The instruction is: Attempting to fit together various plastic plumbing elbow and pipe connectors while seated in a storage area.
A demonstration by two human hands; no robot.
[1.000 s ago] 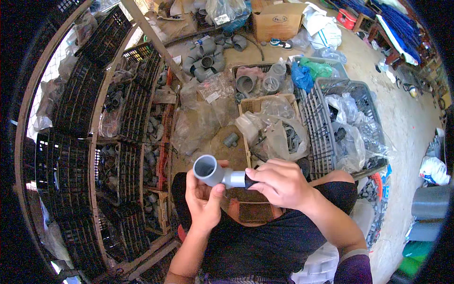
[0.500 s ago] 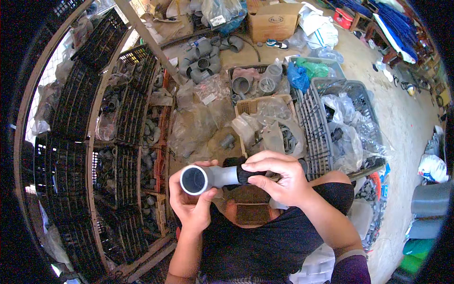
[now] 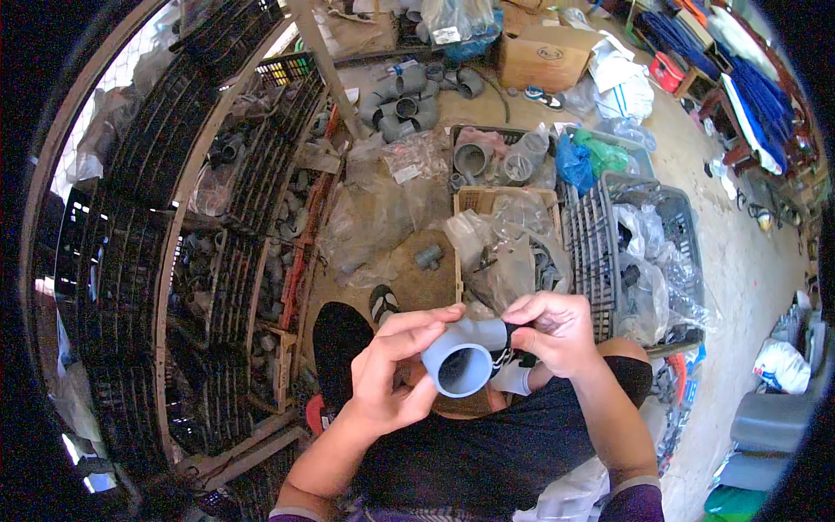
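Observation:
A grey plastic pipe fitting (image 3: 477, 332) is held above my lap, its wide round mouth tilted up and facing me. My left hand (image 3: 387, 370) grips it from the left, thumb below and fingers over the top. At the fitting's right end, the fingers of my right hand (image 3: 557, 335) pinch a small black piece (image 3: 511, 334) that looks like cloth, pressed against that end. How far the black piece reaches into or around the end is hidden by the fingers and the fitting.
A tan crate (image 3: 461, 202) and a grey basket (image 3: 600, 270) with clear bags stand ahead to the right. One loose grey fitting (image 3: 428, 257) lies on the floor, with several more (image 3: 404, 106) piled farther back. Racks of black crates (image 3: 130, 287) line the left side.
The fitting and both hands have moved right in view. Its open mouth has turned more toward me, and my left fingers now lie over its top. The view has shifted too.

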